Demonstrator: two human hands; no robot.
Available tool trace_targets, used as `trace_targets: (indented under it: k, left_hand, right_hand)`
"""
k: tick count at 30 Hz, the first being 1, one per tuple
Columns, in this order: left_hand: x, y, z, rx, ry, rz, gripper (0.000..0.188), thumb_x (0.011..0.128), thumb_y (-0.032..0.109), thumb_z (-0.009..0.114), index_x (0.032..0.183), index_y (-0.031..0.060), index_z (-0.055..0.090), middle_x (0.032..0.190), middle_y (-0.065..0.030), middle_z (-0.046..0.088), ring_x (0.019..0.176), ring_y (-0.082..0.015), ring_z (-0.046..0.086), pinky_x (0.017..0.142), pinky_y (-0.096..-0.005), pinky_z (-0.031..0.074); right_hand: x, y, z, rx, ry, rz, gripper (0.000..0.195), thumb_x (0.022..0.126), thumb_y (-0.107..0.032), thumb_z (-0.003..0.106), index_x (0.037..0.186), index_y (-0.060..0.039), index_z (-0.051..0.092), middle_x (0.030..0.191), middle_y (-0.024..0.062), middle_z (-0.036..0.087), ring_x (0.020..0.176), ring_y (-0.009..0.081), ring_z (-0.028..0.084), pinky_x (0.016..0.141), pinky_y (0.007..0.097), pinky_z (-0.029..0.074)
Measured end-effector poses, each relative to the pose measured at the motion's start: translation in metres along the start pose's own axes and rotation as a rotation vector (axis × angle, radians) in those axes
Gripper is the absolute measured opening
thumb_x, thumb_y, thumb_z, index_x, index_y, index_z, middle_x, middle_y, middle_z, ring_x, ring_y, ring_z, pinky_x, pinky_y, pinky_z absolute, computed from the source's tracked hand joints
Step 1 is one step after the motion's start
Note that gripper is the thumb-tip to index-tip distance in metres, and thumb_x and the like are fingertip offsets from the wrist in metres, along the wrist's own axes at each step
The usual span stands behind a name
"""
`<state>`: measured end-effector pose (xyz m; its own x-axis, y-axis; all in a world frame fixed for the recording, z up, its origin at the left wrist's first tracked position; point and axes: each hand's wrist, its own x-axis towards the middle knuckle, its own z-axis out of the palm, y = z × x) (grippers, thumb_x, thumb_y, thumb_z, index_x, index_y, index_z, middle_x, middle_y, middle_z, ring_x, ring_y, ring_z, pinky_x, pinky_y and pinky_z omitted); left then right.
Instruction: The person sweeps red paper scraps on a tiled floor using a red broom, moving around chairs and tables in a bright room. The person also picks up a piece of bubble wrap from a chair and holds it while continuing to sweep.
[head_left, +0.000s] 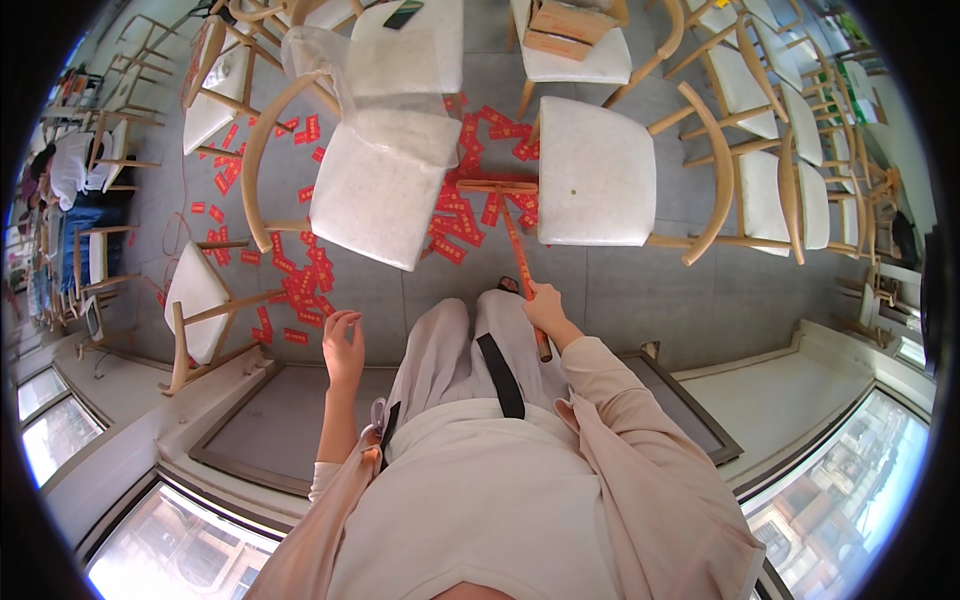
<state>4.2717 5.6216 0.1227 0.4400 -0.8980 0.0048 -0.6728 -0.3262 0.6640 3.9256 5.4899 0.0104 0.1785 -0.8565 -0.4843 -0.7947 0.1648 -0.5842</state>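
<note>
My right hand (545, 306) is closed around the lower part of a long orange-red handle (517, 244). At the handle's far end a wooden crossbar head (496, 187) lies between two white-seated chairs, over red printed paper slips (459, 217) on the grey floor. My left hand (344, 337) holds nothing; its fingers are loosely curled and apart, to the left of my legs. Near it, more red slips (304, 289) are scattered on the floor. Clear plastic sheeting (405, 135) is draped over the back left chair and reaches the chair seat (382, 187) in front of it.
A wooden-armed chair (598, 172) stands right of the crossbar. Cardboard boxes (570, 26) rest on a chair behind it, and a phone-like dark object (403, 14) on another. A tipped chair (199, 304) lies at left. More chairs crowd the right side. Windows are behind me.
</note>
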Motion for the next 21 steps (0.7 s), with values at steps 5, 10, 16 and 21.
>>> trace_targets:
  k: [5, 10, 16, 21]
  left_hand:
    - [0.002, -0.01, 0.003, -0.015, -0.008, 0.026, 0.012, 0.081, -0.002, 0.058, 0.092, 0.0008, 0.063, 0.098, -0.0118, 0.06, 0.089, -0.0292, 0.059, 0.077, -0.0365, 0.048]
    - [0.009, -0.017, -0.004, -0.023, 0.001, 0.008, 0.011, 0.081, -0.002, 0.058, 0.091, 0.001, 0.063, 0.098, -0.0119, 0.06, 0.09, -0.0293, 0.059, 0.078, -0.0363, 0.048]
    - [-0.001, -0.043, -0.014, -0.009, 0.022, 0.055, 0.012, 0.082, -0.003, 0.058, 0.093, 0.0006, 0.064, 0.099, -0.0104, 0.06, 0.086, -0.0225, 0.06, 0.072, -0.0303, 0.049]
    - [-0.01, -0.056, -0.026, -0.044, 0.039, 0.055, 0.013, 0.082, -0.003, 0.058, 0.094, 0.0007, 0.064, 0.099, -0.0104, 0.061, 0.087, -0.0229, 0.06, 0.072, -0.0309, 0.049]
  right_hand:
    - [-0.033, -0.026, 0.001, 0.044, -0.133, 0.056, 0.049, 0.07, -0.012, 0.061, 0.119, -0.0061, 0.058, 0.082, 0.0244, 0.063, 0.078, 0.0363, 0.064, 0.071, 0.0382, 0.05]
    - [-0.074, -0.026, -0.002, 0.027, -0.08, -0.082, 0.049, 0.071, -0.01, 0.057, 0.12, -0.0065, 0.058, 0.085, 0.0257, 0.062, 0.081, 0.0398, 0.061, 0.074, 0.0417, 0.049]
    - [-0.068, -0.058, 0.012, 0.052, 0.029, 0.033, 0.046, 0.072, -0.01, 0.053, 0.118, -0.0047, 0.058, 0.085, 0.0258, 0.061, 0.083, 0.042, 0.06, 0.075, 0.0439, 0.047]
    - [-0.017, -0.058, 0.053, 0.161, 0.205, 0.17, 0.031, 0.073, -0.005, 0.054, 0.103, 0.0038, 0.058, 0.076, 0.0197, 0.063, 0.065, 0.0324, 0.063, 0.06, 0.0392, 0.05]
